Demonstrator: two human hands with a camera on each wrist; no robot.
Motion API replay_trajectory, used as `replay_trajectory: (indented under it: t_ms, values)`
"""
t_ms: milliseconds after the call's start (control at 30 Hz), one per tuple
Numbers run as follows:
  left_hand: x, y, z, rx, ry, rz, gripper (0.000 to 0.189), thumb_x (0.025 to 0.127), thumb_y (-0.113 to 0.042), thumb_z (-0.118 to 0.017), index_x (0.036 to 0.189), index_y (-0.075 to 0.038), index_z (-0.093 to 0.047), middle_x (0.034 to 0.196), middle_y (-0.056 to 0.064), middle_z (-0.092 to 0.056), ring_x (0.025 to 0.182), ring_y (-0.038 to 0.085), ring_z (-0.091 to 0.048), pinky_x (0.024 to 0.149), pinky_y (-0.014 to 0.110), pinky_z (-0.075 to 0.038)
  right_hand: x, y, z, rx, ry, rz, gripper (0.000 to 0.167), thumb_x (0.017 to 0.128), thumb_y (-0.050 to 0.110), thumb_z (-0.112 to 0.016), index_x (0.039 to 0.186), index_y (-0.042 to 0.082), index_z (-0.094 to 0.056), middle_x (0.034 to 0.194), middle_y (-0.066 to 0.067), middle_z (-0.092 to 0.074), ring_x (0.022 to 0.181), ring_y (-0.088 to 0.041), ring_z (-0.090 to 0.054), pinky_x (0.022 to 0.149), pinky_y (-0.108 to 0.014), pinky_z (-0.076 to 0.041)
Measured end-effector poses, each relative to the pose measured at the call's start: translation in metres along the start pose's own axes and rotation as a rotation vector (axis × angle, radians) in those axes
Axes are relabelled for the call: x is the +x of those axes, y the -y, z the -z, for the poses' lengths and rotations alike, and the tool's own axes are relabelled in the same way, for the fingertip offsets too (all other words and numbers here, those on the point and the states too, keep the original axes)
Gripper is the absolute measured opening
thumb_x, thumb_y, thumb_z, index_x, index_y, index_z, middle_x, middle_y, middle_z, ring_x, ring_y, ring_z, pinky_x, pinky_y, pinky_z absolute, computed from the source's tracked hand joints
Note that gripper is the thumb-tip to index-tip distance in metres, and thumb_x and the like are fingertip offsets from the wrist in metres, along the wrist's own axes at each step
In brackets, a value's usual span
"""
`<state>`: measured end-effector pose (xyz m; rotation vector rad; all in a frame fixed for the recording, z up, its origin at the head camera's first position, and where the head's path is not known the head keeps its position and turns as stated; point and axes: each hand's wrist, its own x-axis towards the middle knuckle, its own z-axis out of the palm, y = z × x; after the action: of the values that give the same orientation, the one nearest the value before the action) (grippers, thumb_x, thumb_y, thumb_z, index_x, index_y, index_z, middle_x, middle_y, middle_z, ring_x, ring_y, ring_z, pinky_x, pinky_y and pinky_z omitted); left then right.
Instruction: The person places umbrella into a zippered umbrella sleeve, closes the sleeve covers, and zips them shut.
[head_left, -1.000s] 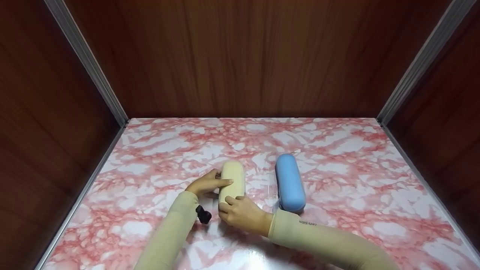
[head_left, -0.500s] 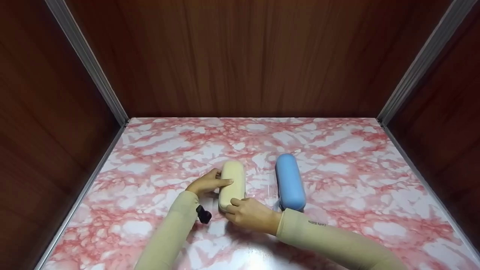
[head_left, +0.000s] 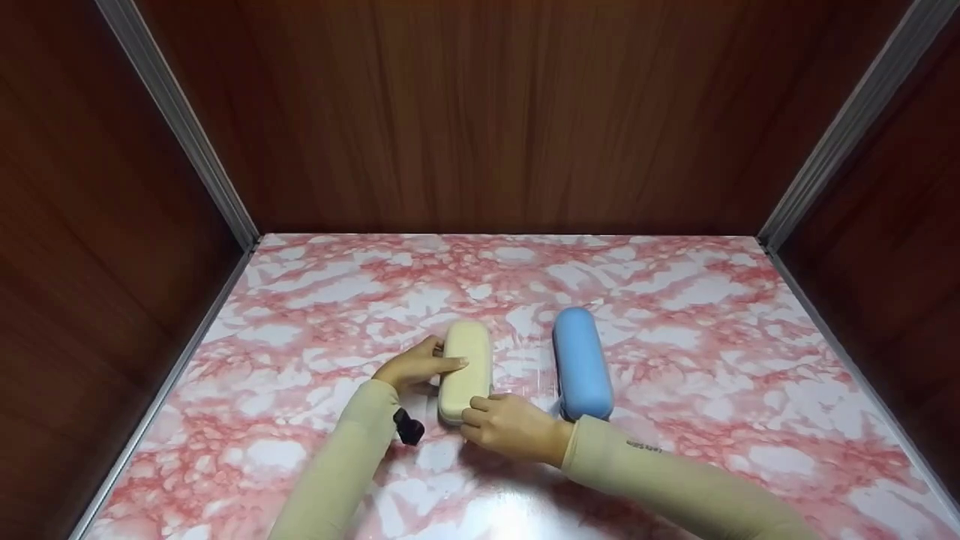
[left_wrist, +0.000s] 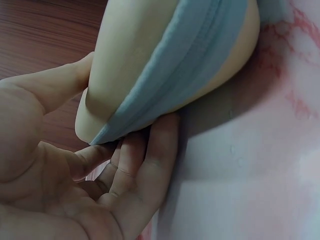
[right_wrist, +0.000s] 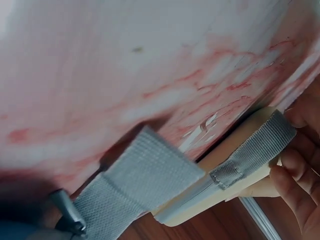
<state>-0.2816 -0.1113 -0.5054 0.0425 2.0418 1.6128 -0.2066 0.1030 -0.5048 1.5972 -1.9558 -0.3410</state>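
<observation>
An oblong cream zip-up case (head_left: 466, 341) lies on the table, its grey-blue zipper band (left_wrist: 165, 75) running round the side. My left hand (head_left: 416, 366) grips its left side, thumb on top and fingers low against the edge. At the near right corner my right hand (head_left: 517, 427) has its fingers curled at the zipper seam; the pull itself is hidden. A grey webbing loop (right_wrist: 255, 150) sits on the case's side, close to the right fingers (right_wrist: 295, 185). To the right lies a similar blue case (head_left: 583, 364).
A grey strap (right_wrist: 140, 175) with a metal piece (right_wrist: 69, 210) shows in the right wrist view; where it attaches I cannot tell. The red-and-white table (head_left: 315, 285) is bounded by brown wood-grain panels (head_left: 480, 120) at back and sides. A black device (head_left: 409, 427) sits at my left wrist.
My right hand has slid right, from across the near end of the cream case to its near right corner. My left hand and both cases have stayed put.
</observation>
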Motion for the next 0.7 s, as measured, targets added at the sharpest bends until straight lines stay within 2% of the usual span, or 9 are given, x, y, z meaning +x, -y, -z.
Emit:
replay_trajectory:
  t_ms: [133, 300, 400, 567, 700]
  values:
    - [0.0, 0.0, -0.001, 0.001, -0.01, -0.002, 0.058, 0.09, -0.029, -0.075, 0.132, -0.003, -0.043, 0.129, 0.017, -0.051, 0.106, 0.029, -0.058, 0.082, 0.046, -0.056, -0.005, -0.003, 0.002, 0.039, -0.004, -0.003, 0.005, 0.09, 0.016, -0.064, 0.085, 0.017, -0.064, 0.087, 0.006, -0.059, 0.079, -0.011, -0.055, 0.058, -0.022, -0.05]
    - [-0.001, -0.001, -0.001, 0.003, -0.008, -0.001, 0.059, 0.091, -0.029, -0.075, 0.132, -0.002, -0.043, 0.131, 0.017, -0.05, 0.108, 0.029, -0.057, 0.083, 0.046, -0.055, -0.01, -0.006, 0.003, 0.068, 0.013, -0.029, 0.004, 0.086, 0.014, -0.067, 0.085, 0.015, -0.063, 0.084, 0.004, -0.059, 0.076, -0.012, -0.055, 0.056, -0.021, -0.05]
    - [-0.001, -0.001, -0.001, 0.005, -0.013, 0.006, 0.059, 0.09, -0.029, -0.075, 0.132, -0.002, -0.043, 0.132, 0.018, -0.05, 0.109, 0.029, -0.057, 0.083, 0.046, -0.056, -0.011, -0.006, 0.001, 0.068, 0.026, -0.064, 0.004, 0.087, 0.015, -0.067, 0.087, 0.013, -0.064, 0.083, 0.002, -0.06, 0.076, -0.012, -0.056, 0.057, -0.022, -0.051]
    - [-0.002, -0.002, -0.001, 0.011, -0.013, 0.014, 0.061, 0.091, -0.029, -0.074, 0.135, -0.002, -0.04, 0.134, 0.018, -0.048, 0.11, 0.029, -0.056, 0.083, 0.045, -0.055, -0.009, -0.005, -0.001, 0.073, 0.031, -0.128, 0.014, 0.084, 0.021, -0.072, 0.087, 0.011, -0.062, 0.083, 0.0, -0.061, 0.076, -0.014, -0.058, 0.062, -0.023, -0.052]
    - [-0.003, -0.003, -0.001, -0.004, -0.012, 0.009, 0.061, 0.09, -0.029, -0.075, 0.134, -0.002, -0.042, 0.132, 0.017, -0.049, 0.108, 0.029, -0.057, 0.083, 0.045, -0.055, -0.009, -0.005, -0.001, 0.146, 0.016, -0.18, 0.017, 0.08, 0.018, -0.076, 0.085, 0.011, -0.061, 0.081, -0.001, -0.059, 0.075, -0.016, -0.057, 0.063, -0.024, -0.051]
